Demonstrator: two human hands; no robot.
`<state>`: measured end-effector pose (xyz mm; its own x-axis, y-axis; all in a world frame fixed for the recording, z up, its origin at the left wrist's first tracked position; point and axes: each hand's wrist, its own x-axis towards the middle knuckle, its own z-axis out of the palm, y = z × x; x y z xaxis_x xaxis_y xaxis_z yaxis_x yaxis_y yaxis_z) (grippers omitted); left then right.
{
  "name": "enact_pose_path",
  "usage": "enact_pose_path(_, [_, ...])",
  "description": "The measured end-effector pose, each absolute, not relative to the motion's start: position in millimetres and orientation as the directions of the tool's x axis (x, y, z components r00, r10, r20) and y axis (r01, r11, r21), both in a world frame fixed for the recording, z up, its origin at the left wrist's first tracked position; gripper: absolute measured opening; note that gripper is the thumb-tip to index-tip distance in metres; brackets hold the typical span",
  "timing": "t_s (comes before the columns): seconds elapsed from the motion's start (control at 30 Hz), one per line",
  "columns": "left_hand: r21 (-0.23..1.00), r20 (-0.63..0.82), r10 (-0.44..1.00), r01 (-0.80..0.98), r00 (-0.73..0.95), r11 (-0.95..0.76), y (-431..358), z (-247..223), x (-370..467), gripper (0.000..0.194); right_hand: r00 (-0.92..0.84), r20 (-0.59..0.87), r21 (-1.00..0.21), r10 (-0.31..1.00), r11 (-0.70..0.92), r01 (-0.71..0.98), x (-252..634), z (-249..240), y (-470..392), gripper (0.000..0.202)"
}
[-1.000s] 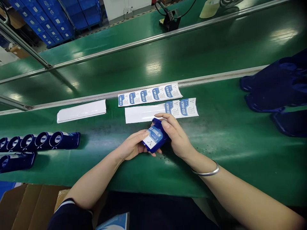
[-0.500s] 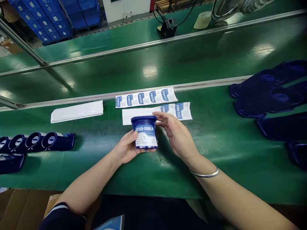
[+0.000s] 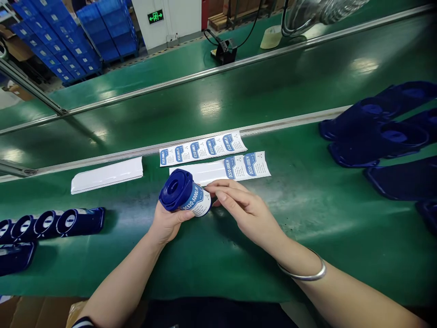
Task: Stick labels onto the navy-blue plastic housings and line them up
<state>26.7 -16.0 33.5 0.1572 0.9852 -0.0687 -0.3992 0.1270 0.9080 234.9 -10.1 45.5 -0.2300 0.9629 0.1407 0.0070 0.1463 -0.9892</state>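
Note:
My left hand point(image 3: 169, 223) is wrapped round a dark blue plastic pump housing point(image 3: 175, 189), held tilted above the green bench. The housing's flanged end, with a round recess, faces up and left. Round its side sits a white and blue label point(image 3: 198, 200) printed DC52Q-5000L/H. My right hand point(image 3: 244, 209) has its fingers stretched out at the label's right edge; whether they touch it is hard to tell. Behind the housing lies a label sheet point(image 3: 218, 168) with two labels at its right end. Another label sheet point(image 3: 203, 149) lies beyond it.
White backing strips point(image 3: 107, 174) lie to the left. Several blue housings with labels point(image 3: 80, 221) stand in a row at the left. More blue housings point(image 3: 375, 132) rest at the right. A metal rail point(image 3: 293, 119) runs behind the sheets.
The housing has turned from upright to tilted, its flanged end now toward me and left. My right hand has moved from its rim down to the label's side. The view has shifted slightly.

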Motion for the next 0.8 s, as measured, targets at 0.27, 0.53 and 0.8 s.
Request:
enact_pose_path(0.27, [0.940,-0.036,0.988,-0.330,0.151,0.085,-16.2,34.7,24.6,0.068,-0.195,0.134,-0.990,0.972,0.139,0.012,234.6,49.2,-10.9,0.023])
enact_pose_path(0.53, [0.949,0.018,0.983,-0.313,0.181,0.040,-17.0,33.1,23.1,0.072,-0.215,0.007,-0.996,0.977,-0.012,-0.086,234.3,49.5,-7.7,0.016])
enact_pose_path(0.8, [0.934,-0.085,0.989,-0.337,0.118,0.121,-20.4,32.3,37.7,0.060,-0.123,0.108,-0.992,0.987,0.114,0.049,231.5,46.2,-9.5,0.020])
